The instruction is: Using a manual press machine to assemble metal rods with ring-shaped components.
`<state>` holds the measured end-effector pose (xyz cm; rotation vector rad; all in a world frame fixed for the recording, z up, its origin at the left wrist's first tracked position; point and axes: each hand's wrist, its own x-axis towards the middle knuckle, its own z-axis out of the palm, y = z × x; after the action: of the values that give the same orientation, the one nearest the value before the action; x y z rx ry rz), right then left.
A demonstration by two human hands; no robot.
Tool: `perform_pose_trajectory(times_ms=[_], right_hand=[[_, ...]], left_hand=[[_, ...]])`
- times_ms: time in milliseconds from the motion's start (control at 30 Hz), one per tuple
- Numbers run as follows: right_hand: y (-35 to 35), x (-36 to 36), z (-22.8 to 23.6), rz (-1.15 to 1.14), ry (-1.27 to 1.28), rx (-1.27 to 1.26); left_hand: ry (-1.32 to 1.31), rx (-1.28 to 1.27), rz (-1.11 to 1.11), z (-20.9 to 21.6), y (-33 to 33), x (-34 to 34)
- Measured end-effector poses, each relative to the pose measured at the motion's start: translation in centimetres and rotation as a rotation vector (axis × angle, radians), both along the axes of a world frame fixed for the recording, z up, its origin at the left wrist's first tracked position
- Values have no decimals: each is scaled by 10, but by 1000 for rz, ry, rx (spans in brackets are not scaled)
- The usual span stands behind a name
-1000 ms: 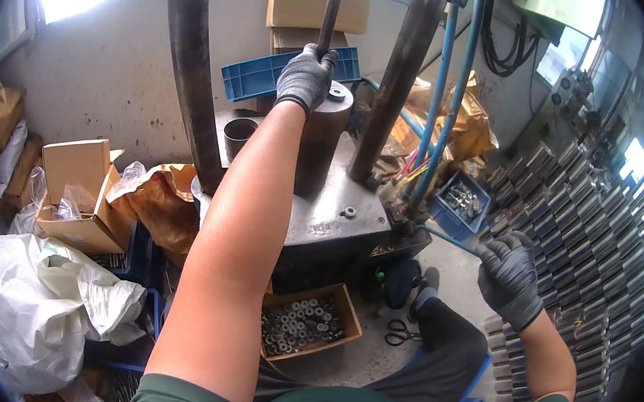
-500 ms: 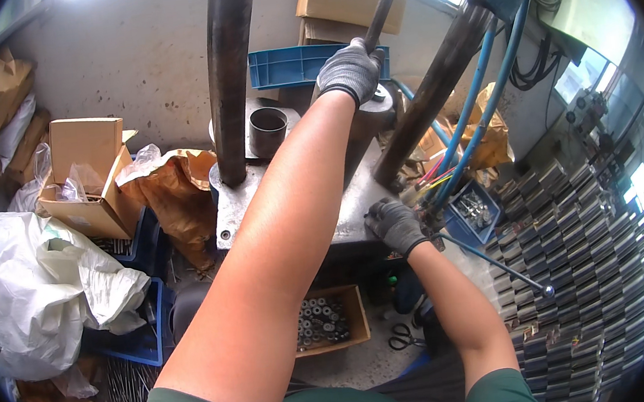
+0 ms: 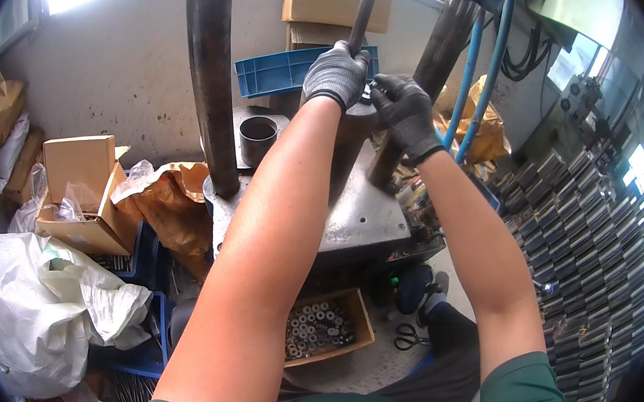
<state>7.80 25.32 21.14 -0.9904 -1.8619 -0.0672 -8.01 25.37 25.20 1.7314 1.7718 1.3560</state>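
Observation:
My left hand (image 3: 338, 78), in a grey knitted glove, is wrapped round a dark metal rod (image 3: 364, 13) that tilts up and away to the right. Just right of it, my right hand (image 3: 408, 112), in a dark grey glove, has its fingers bent together at the top of a dark metal block (image 3: 347, 139). What its fingertips hold, if anything, is too small to make out. Under the block lies a pale steel plate (image 3: 348, 226) with bolt holes. A short open metal ring (image 3: 259, 141) stands on the machine, left of my left forearm.
Thick steel columns (image 3: 217, 86) rise left and right. Blue hoses (image 3: 478, 118) hang at the right, beside many stacked metal pieces (image 3: 597, 282). A carton of small round parts (image 3: 362, 318) and scissors (image 3: 410, 338) lie below. White sacks (image 3: 27, 310) and an open cardboard box (image 3: 89, 225) stand left.
My right hand has moved up and away from the plate's right front corner to the block's top, beside my left hand. My left hand still grips the rod. The view has shifted slightly.

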Motion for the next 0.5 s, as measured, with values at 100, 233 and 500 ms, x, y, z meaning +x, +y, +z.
perform_pose_trajectory(times_ms=[100,233,500], right_hand=[[-1,-13,14,-57,-368,-144],[-2,-7,11,-132,-378,-109],[16,-13,3,-6,-223,-118]], left_hand=[[7,-52,29,5,7,0],[19,-104,78,9,0,9],[-257,284,156,-21,2,11]])
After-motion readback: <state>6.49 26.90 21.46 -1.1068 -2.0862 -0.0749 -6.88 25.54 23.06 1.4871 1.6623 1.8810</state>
